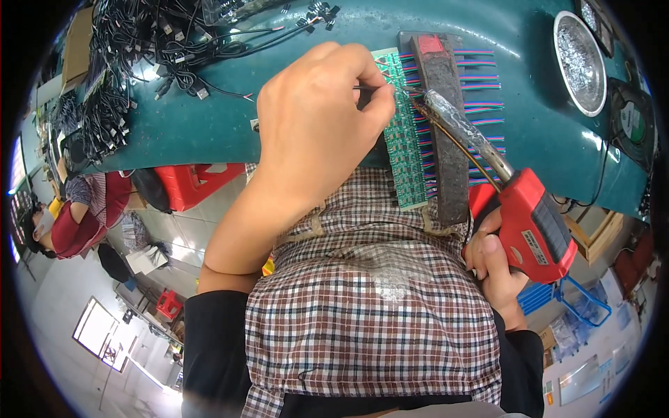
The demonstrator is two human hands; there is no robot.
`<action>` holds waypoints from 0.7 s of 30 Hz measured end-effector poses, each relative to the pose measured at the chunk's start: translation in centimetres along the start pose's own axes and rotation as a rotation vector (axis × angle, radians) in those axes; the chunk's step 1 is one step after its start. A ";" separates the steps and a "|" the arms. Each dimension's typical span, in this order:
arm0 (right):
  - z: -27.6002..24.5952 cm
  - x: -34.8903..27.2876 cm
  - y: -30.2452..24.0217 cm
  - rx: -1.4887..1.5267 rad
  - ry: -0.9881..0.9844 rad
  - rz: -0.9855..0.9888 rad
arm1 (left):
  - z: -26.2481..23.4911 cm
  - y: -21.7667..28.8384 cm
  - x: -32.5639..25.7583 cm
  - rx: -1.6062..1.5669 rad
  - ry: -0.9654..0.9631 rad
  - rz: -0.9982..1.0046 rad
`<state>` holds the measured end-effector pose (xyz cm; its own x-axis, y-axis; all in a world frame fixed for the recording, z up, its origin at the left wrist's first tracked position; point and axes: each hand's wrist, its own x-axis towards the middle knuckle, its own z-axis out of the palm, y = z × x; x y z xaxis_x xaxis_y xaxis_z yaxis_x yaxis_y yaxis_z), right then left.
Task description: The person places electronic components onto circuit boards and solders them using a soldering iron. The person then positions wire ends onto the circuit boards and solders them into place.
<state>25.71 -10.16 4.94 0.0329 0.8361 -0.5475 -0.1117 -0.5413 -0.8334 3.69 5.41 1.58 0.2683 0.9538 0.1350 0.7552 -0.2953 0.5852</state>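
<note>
My left hand [313,118] is closed in a pinch over the left edge of a long green circuit board [406,160]. A thin dark wire shows between its thumb and forefinger; most of it is hidden by the hand. My right hand [496,265] is wrapped round the handle of a red soldering gun [533,226]. The gun's metal barrel points up and left, its tip close to my left fingertips at the board. A thin brass-coloured tube runs alongside the barrel. Beside the board lies a dark heavy bar [449,139], resting across rows of thin coloured wires [484,108].
Bundled black cables [160,42] cover the left of the green table [223,132]. At the right stand a metal bowl [580,63] of shiny bits and a black fan [633,122]. A red stool [191,187] is below the table edge; another person [83,212] sits left.
</note>
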 end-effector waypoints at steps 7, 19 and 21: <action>1.1 0.6 -0.1 -0.097 0.077 -0.031 | 0.0 -0.1 0.2 -0.016 -0.018 -0.004; 0.8 0.5 0.2 -0.109 0.080 -0.044 | 0.2 0.2 0.2 -0.005 -0.004 -0.015; 0.8 0.6 0.1 -0.123 0.042 -0.066 | 0.2 0.2 0.2 -0.003 -0.009 -0.016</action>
<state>24.97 -9.67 4.61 0.0776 0.8670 -0.4922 0.0142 -0.4946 -0.8690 4.02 5.48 1.60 0.2613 0.9580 0.1182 0.7577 -0.2795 0.5898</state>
